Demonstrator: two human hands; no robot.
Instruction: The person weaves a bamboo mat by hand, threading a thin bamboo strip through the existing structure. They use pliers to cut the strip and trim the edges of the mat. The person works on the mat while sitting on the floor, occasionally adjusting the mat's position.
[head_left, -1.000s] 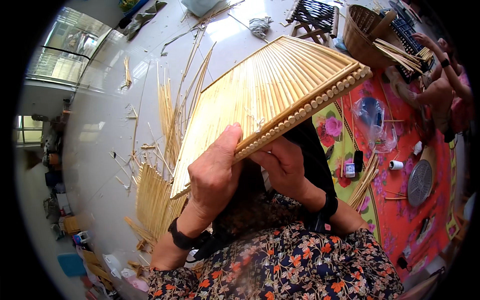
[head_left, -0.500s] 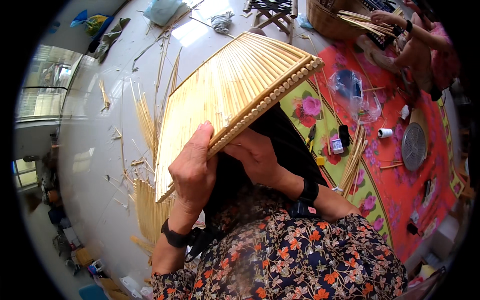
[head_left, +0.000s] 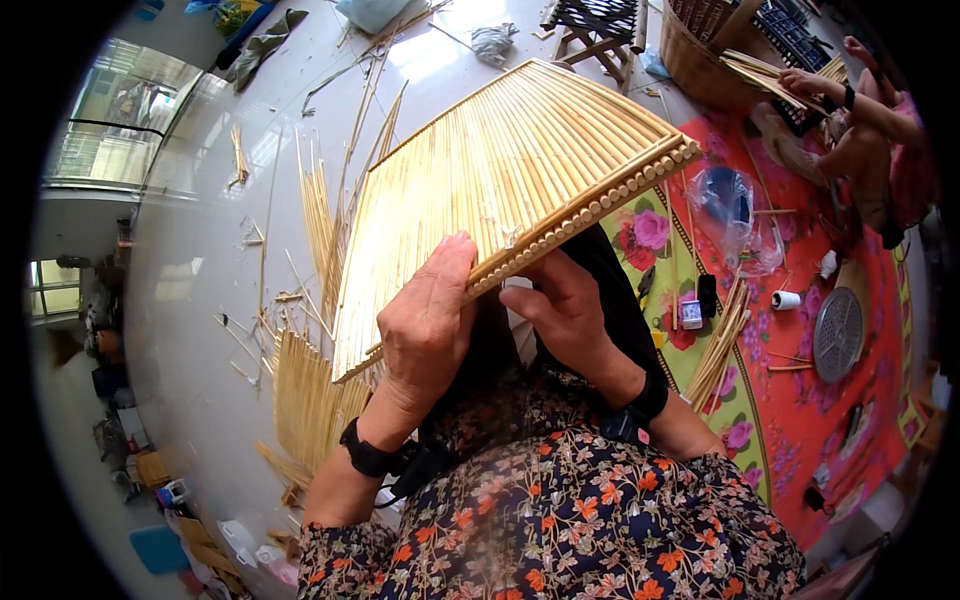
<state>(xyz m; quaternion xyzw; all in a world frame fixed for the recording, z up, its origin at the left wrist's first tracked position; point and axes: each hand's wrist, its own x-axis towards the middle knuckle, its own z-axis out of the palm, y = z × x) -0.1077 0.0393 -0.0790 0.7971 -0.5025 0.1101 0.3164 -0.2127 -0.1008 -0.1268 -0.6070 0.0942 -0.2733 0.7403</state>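
Note:
A slatted bamboo panel (head_left: 500,150), tilted with round rod ends along its near edge, is held above my lap. A small white tie (head_left: 508,236) shows near that edge. My left hand (head_left: 425,330) is closed on the panel's edge, thumb on top, fingers hidden underneath. My right hand (head_left: 560,310) is under the edge to its right, fingers bent against the underside with tips hidden, thumb held apart below. Behind the panel's lower left corner, a sheet of thin sticks (head_left: 310,400) lies on the floor.
Loose sticks (head_left: 315,215) litter the tiled floor (head_left: 200,310). A floral mat (head_left: 820,450) at right bears a stick bundle (head_left: 720,350), white spool (head_left: 785,300), metal disc (head_left: 838,335) and plastic bag (head_left: 740,230). A folding stool (head_left: 590,30), basket (head_left: 695,70) and another person (head_left: 870,150) are beyond.
The view shifted sideways and back, with the surroundings moving along with the panel. My right thumb has dropped slightly away from the panel's edge; my left hand keeps its grip.

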